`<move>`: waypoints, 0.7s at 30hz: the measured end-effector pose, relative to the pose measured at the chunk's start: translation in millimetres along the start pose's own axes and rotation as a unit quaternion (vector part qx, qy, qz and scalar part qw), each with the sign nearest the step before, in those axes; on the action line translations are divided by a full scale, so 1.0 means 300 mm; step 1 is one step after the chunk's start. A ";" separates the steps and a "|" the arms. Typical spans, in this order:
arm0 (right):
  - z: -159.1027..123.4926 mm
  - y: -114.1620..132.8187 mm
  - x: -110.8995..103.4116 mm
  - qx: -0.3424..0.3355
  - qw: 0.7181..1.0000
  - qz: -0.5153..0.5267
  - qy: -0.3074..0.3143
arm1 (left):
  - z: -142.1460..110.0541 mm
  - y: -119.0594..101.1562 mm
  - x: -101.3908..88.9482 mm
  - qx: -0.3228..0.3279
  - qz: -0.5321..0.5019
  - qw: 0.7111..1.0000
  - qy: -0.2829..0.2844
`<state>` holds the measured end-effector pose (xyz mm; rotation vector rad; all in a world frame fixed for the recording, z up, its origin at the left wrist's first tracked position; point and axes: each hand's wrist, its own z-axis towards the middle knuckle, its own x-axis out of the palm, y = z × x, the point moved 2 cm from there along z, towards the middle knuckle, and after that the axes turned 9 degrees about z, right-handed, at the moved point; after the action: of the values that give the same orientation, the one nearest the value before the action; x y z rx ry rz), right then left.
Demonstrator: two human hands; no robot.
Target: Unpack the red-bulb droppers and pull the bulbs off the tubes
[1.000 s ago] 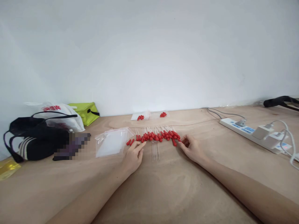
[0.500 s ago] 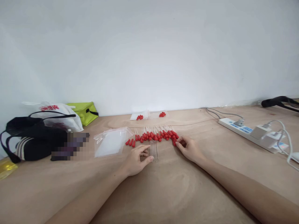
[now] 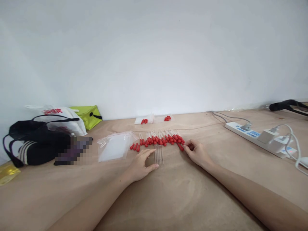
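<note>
A row of droppers with red rubber bulbs (image 3: 156, 140) lies on the table, their thin clear tubes pointing toward the wall. In front of the row, several clear tubes (image 3: 159, 155) lie side by side, pointing toward me. My left hand (image 3: 143, 165) rests at the left of these tubes, thumb and fingers apart, the thumb tip at their near ends. At the right end of the row, my right hand (image 3: 193, 151) pinches the red bulb of one dropper (image 3: 180, 147) between thumb and fingertip. This dropper's tube is hidden among the others.
Left of the row lies a clear zip bag (image 3: 114, 147) with a white insert. Two small bags with red bulbs, a left one (image 3: 138, 120) and a right one (image 3: 157, 118), lie near the wall. A power strip (image 3: 252, 136) sits right; a black bag (image 3: 43, 147) and green bag (image 3: 88, 117) stand left.
My right hand has shifted slightly right, and the bulb at its fingertips has moved a little right and toward me. My left hand is nearly still.
</note>
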<state>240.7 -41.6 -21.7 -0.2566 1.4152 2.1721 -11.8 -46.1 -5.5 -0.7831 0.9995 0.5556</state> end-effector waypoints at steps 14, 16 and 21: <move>0.008 0.001 -0.019 0.008 0.993 -0.113 0.033 | 0.168 0.114 -0.059 -0.102 0.126 0.975 -0.149; 0.011 -0.005 -0.018 0.006 0.995 -0.092 0.047 | 0.187 0.118 -0.045 -0.094 0.134 0.975 -0.153; 0.015 -0.020 -0.013 0.013 0.998 -0.056 0.040 | 0.202 0.119 -0.010 -0.097 0.129 0.972 -0.170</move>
<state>247.6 -36.9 -22.8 -0.4066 1.4354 2.0725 -7.3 23.4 5.0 -0.7029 0.7379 0.9905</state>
